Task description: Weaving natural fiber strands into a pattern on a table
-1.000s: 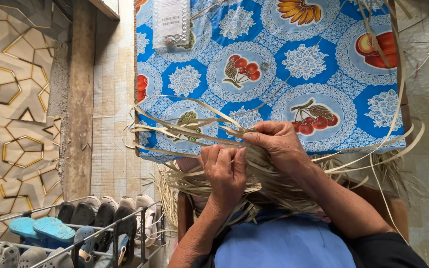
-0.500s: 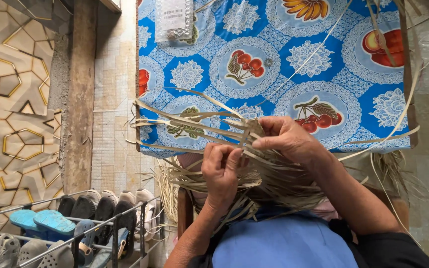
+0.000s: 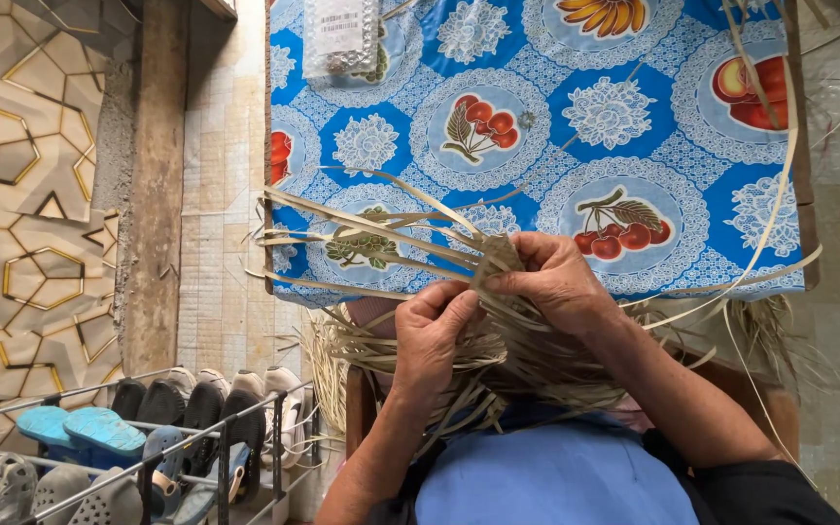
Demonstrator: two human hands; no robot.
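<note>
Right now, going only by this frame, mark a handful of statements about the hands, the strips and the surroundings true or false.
1. Both hands grip pale straw strips. True: the left hand and right hand pinch the strips where they cross.
2. The tablecloth is plain white. False: the tablecloth is blue with fruit and lace-like medallions.
3. Loose strip ends fan out toward the left of the picture. True.
4. The shoe rack stands on the table. False: the shoe rack sits lower left, on the floor beside the table.
5. The hands are empty and apart. False: they are close together on the woven bundle.
</note>
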